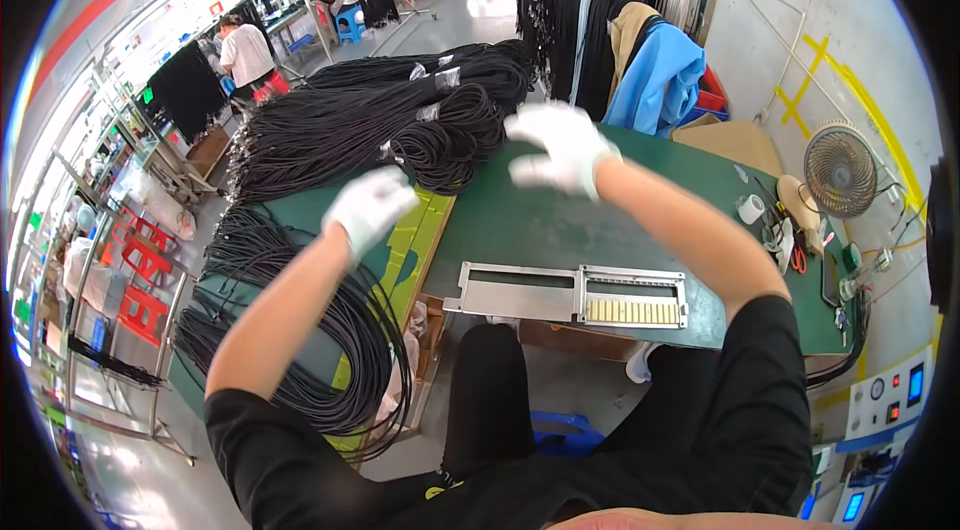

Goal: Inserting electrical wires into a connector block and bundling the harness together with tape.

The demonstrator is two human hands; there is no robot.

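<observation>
Currently, the pile of black cables (330, 125) lies on the green surface (590, 230), long axis roughly left to right. Relative to the pile: left hand (372, 207) at its near side, right hand (558, 145) just off its right, coiled end. Right fingers spread, nothing held; left grip cannot be told. Which is nearer, and any contact: unclear. Metal frame (530, 302): nearer the body.

Bright, glare on floor (490, 2), fisheye edge distortion
</observation>
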